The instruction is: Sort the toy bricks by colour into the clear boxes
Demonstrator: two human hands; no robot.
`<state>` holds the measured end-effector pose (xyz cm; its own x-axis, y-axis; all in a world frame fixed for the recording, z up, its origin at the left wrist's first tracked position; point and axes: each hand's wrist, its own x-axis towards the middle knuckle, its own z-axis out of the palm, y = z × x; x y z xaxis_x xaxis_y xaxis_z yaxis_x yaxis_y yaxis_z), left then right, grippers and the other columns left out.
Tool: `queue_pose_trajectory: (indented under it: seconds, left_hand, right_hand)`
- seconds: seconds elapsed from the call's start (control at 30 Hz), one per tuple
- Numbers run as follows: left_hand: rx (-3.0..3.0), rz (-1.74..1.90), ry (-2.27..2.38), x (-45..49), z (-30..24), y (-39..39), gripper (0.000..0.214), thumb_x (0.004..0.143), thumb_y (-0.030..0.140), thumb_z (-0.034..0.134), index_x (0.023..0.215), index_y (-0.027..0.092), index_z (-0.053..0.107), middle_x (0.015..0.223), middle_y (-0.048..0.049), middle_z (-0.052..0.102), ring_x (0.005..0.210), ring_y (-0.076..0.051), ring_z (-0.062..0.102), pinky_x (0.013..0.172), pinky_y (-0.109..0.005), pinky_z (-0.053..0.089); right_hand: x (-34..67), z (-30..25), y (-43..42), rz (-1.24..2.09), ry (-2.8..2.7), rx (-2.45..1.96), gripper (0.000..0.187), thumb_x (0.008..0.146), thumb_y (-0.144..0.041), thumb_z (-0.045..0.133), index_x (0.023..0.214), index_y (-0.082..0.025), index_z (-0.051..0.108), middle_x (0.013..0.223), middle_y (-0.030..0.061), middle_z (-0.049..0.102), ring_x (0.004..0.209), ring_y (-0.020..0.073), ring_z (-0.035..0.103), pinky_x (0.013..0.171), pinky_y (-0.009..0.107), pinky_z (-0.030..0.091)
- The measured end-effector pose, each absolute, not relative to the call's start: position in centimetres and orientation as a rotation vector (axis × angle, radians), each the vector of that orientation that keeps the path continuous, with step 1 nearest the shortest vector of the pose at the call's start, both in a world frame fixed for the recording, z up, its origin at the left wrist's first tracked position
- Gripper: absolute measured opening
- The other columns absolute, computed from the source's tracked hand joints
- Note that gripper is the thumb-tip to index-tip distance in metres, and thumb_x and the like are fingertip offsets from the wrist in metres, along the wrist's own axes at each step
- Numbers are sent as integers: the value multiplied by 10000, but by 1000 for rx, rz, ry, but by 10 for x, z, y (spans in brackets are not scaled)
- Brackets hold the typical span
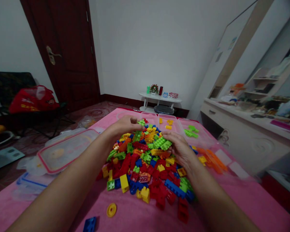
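A heap of red, yellow, green, blue and orange toy building bricks (140,161) lies on a pink cloth (125,212). At the heap's far left side, my left hand (127,125) is closed, with a light green brick (141,122) at its fingertips. My right hand (177,146) grips several green bricks (161,143) over the right part of the heap. Part of the fingers on both hands is hidden. Near me, apart from the heap, are a yellow wheel-like disc (111,210) and a blue brick (89,224).
Clear plastic boxes stand behind the heap: one has yellow bricks (169,122), another green bricks (191,131). Orange pieces (212,161) lie to the right. A red-rimmed clear lid (67,149) tops stacked plastic ware at left. A dresser (246,129) flanks the right side.
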<state>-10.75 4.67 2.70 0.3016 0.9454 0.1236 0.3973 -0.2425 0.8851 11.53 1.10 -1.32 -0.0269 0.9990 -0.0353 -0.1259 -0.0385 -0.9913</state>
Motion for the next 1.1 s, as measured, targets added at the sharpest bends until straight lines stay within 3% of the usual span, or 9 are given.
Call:
queue_pose_trajectory:
  seconds: [0.1, 0.23, 0.4, 0.47, 0.57, 0.8, 0.97, 1.1]
  left_hand:
    - [1406, 878, 718, -91, 32, 32, 266, 641, 289, 691, 826, 118, 605, 766, -32, 624, 657, -111, 573, 662, -248, 463]
    - [1215, 787, 594, -74, 23, 25, 266, 637, 252, 732, 832, 112, 617, 787, -48, 645, 686, -119, 599, 676, -246, 479]
    - [1178, 850, 620, -65, 7, 33, 261, 663, 271, 747, 845, 118, 638, 779, -37, 646, 649, -94, 593, 617, -204, 462]
    - [1161, 905, 618, -64, 2, 36, 262, 666, 282, 747, 838, 113, 645, 771, -37, 644, 637, -88, 587, 623, -206, 465]
    - [1130, 980, 628, -62, -3, 39, 278, 651, 299, 760, 834, 119, 654, 758, -28, 643, 623, -76, 573, 615, -195, 456]
    - [1393, 1059, 842, -48, -3, 27, 403, 607, 378, 759, 903, 117, 678, 791, -26, 657, 664, -97, 528, 581, -188, 389]
    - [1511, 1086, 852, -40, -7, 22, 428, 719, 539, 588, 660, 116, 615, 557, 22, 531, 526, -85, 422, 521, -201, 326]
    - [1702, 1102, 897, -41, -10, 27, 467, 785, 564, 474, 638, 131, 573, 608, 5, 544, 614, -129, 487, 592, -229, 383]
  right_hand:
    - [111, -12, 7, 1383, -1215, -1097, 282, 647, -311, 695, 902, -195, 664, 654, -37, 592, 420, 42, 403, 384, 185, 282]
    - [107, -9, 0, 1568, -1256, -920, 345, 642, -354, 734, 934, -184, 666, 712, -11, 634, 482, 66, 478, 500, 221, 392]
    - [111, -16, 6, 1471, -1283, -1021, 313, 623, -406, 746, 755, -139, 649, 507, -51, 510, 381, 37, 338, 383, 197, 244]
    - [114, -21, 11, 1423, -1250, -1025, 310, 643, -427, 726, 719, -141, 633, 506, -46, 504, 397, 47, 359, 391, 198, 259]
    - [116, -25, 15, 1388, -1222, -999, 321, 665, -446, 708, 757, -148, 631, 564, -31, 531, 432, 56, 396, 401, 196, 290]
    - [109, -22, 7, 1404, -1286, -1043, 478, 632, -539, 709, 916, -166, 614, 552, -58, 497, 368, 31, 323, 328, 180, 230]
    - [105, -26, 7, 1354, -1348, -1119, 433, 630, -483, 722, 887, -147, 630, 561, -43, 523, 363, 32, 364, 308, 164, 234]
    - [100, -28, 7, 1299, -1234, -1211, 346, 610, -426, 730, 776, -152, 598, 488, -64, 475, 342, 36, 344, 290, 159, 199]
